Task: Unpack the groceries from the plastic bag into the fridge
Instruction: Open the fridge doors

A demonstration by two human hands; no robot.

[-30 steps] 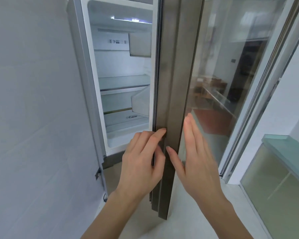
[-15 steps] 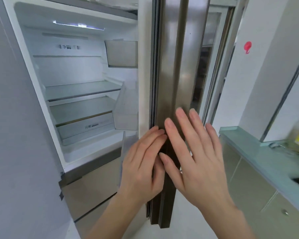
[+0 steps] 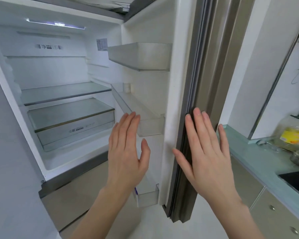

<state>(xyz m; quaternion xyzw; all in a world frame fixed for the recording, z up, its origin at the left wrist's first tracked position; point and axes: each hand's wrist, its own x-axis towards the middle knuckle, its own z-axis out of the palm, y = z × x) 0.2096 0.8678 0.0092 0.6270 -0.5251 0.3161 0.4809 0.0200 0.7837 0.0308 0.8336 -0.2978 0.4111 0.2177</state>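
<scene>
Both hands flat, fingers straight, gripping nothing: right hand point(image 3: 209, 152) against edge of fridge door point(image 3: 185, 94), left hand point(image 3: 126, 152) just inside it, free. Best pushed steadily from that edge until fully wide. Beyond door, bare fridge point(image 3: 62, 94) shelves lit. Plastic bag nowhere visible; right of door, desk point(image 3: 259, 157) with bottle point(image 3: 291, 133).

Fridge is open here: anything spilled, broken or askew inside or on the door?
Nothing stands out. The fridge shelves and door bins sit level and bare, with no spill visible. Both hands, left and right, are flat and hold nothing; no grocery bag is in view.
</scene>
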